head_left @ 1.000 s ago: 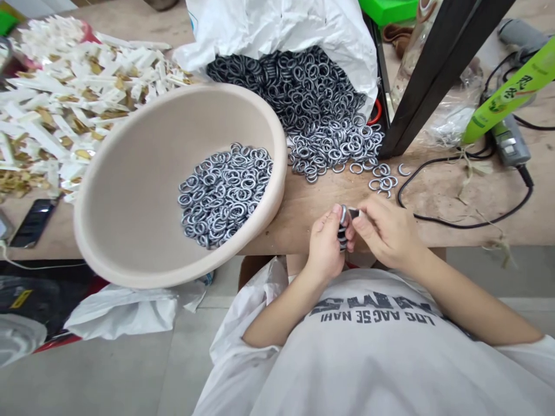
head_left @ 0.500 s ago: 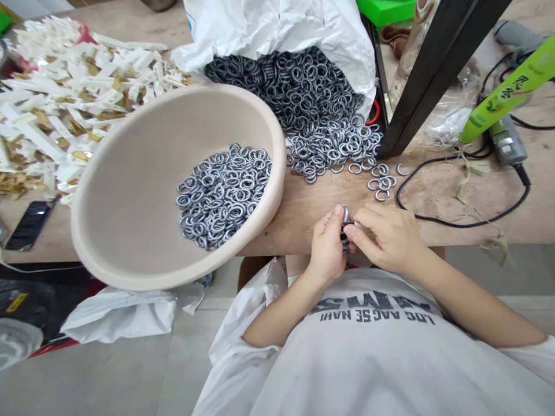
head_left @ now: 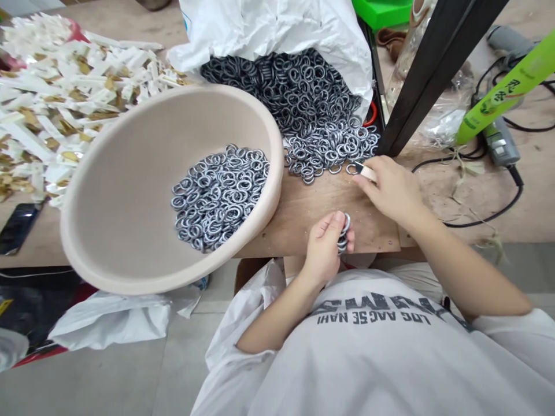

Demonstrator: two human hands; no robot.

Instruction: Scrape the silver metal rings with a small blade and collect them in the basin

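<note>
Below the grip (head_left: 323,248) spreads a grey tiled floor (head_left: 87,381); beyond it runs a worn wooden workbench (head_left: 299,208), with a black metal upright (head_left: 433,75) rising farther right.

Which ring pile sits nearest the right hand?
The silver rings outside the bowl, right by the right hand; the bowl's rings and the darker rings lie farther off.

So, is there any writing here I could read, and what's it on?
"LOG AAG SE NAHI" (first word uncertain), upside down in this view, on the white T-shirt.
Larger dark word just above it: folded, too distorted to read.
Dark brush-style characters on the green sleeve: too blurred to read.
Small blue marking on the white plastic sack: too small to read.
</note>
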